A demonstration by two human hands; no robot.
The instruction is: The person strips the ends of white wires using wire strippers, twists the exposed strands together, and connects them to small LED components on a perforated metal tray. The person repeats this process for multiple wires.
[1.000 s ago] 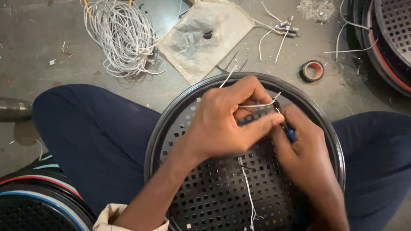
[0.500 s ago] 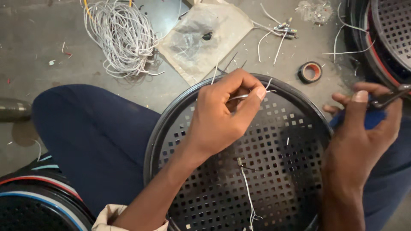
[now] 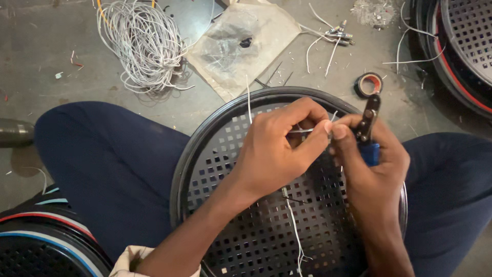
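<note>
Hands meeting over a round black perforated grille (image 3: 246, 231) sitting in the lap, between two dark blue trouser legs (image 3: 102, 169). Left hand (image 3: 277, 149) with thumb and forefinger pinched tight on a thin white wire (image 3: 302, 131), holding it roughly level just above the grille. Right hand (image 3: 371, 164) pressed right up against the left, fingertips touching at the wire end, and curled around a small pair of pliers (image 3: 368, 133) with blue grips, dark head poking up past the knuckles. Can't really tell whether the plier tips are biting anything, too small to see. Another white wire strand (image 3: 294, 231) running down across the grille holes from just under the left wrist, plus one more sticking up past the grille's far rim.

On the concrete floor (image 3: 51, 102) beyond the knees: big loose coil of white wire (image 3: 141, 43) off to the upper left, crumpled clear plastic bag (image 3: 241, 46) next to it, a few cut wire scraps and a little connector bundle (image 3: 335, 36) further right, and a roll of dark tape (image 3: 369, 83) just beyond the grille rim, near the pliers. Similar grilles stacked at the top right corner (image 3: 461, 46) and bottom left corner (image 3: 36, 246), those with red and blue rings on the rims.
</note>
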